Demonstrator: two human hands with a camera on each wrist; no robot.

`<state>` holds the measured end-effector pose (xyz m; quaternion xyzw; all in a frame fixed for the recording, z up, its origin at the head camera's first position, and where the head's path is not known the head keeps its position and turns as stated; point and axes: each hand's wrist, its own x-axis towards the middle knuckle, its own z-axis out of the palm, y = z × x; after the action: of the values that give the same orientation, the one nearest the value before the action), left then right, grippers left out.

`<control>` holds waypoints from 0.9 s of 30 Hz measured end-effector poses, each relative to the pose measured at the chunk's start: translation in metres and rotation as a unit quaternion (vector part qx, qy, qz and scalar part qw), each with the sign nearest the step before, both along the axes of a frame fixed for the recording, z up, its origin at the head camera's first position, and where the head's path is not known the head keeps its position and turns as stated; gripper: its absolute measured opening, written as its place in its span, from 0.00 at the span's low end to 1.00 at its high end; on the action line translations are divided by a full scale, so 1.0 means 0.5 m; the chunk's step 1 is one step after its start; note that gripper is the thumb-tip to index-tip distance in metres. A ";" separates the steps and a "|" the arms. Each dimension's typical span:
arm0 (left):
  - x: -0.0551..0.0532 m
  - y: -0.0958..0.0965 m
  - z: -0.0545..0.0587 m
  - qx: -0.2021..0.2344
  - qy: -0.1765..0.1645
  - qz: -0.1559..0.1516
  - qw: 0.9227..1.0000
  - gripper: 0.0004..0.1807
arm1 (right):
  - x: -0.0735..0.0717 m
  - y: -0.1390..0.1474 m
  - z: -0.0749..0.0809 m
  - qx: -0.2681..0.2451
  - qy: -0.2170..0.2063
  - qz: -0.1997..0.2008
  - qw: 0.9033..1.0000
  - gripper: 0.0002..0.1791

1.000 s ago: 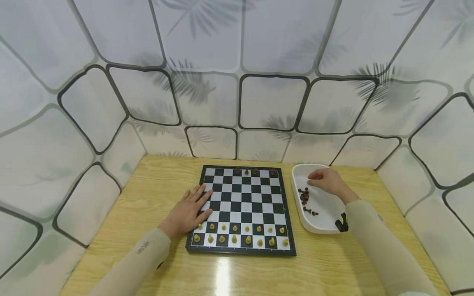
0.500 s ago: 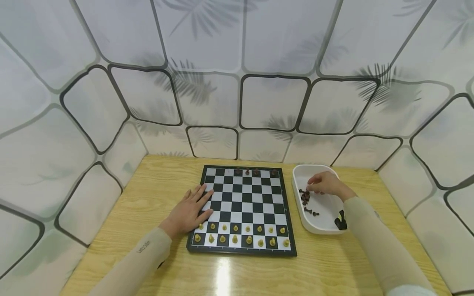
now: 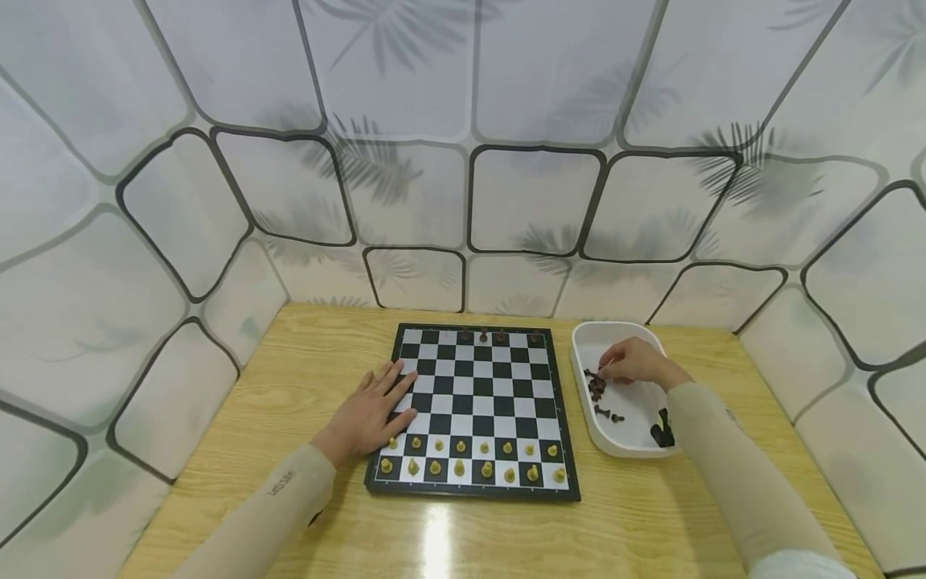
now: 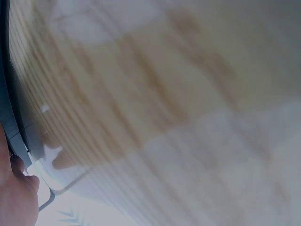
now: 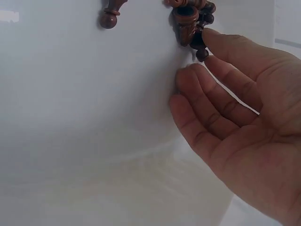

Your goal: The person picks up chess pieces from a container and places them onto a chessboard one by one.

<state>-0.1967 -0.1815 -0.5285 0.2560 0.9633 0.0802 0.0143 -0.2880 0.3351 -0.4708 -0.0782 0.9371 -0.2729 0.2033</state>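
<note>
A black-and-white chessboard (image 3: 463,386) lies on the table. My left hand (image 3: 365,414) rests on its left edge with fingers spread. Yellow chess pieces (image 3: 459,466) stand in two rows along the near side, and several dark brown pieces (image 3: 500,337) stand on the far row. On the right, my right hand (image 3: 633,362) reaches into a white tray (image 3: 604,442). In the right wrist view, its thumb and forefinger pinch a dark brown chess piece (image 5: 202,54) at a small heap, the other fingers curled below. The fingers partly hide that piece.
More brown pieces (image 3: 596,390) lie along the tray's left side. A black object with a yellowish patch (image 3: 661,430) is at the tray's near right, beside the right sleeve. Patterned walls (image 3: 535,201) close off the wooden table's (image 3: 318,338) back and sides.
My right hand has moved down and slightly nearer in the tray, to the brown chess pieces, and its fingers have closed in on one. The left hand keeps its place.
</note>
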 end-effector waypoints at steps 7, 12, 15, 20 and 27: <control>0.002 0.000 0.002 -0.001 -0.005 0.000 1.000 0.41 | 0.000 -0.007 -0.006 0.005 0.019 0.011 1.000 0.13; 0.002 0.001 0.008 0.003 -0.004 -0.003 1.000 0.41 | 0.001 -0.012 -0.009 -0.001 0.030 0.005 1.000 0.11; 0.000 0.002 0.009 0.002 -0.004 -0.003 1.000 0.41 | -0.001 -0.012 -0.012 -0.001 0.042 0.002 0.999 0.11; 0.000 0.001 0.008 0.001 0.001 -0.003 1.000 0.41 | -0.006 -0.011 -0.021 0.016 0.068 0.008 0.998 0.13; 0.000 -0.001 0.004 0.006 -0.005 -0.001 1.000 0.41 | -0.013 -0.019 -0.022 0.008 0.097 0.007 0.995 0.14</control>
<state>-0.1966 -0.1821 -0.5266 0.2569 0.9624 0.0869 0.0176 -0.2944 0.3256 -0.4816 -0.1096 0.9541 -0.2546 0.1138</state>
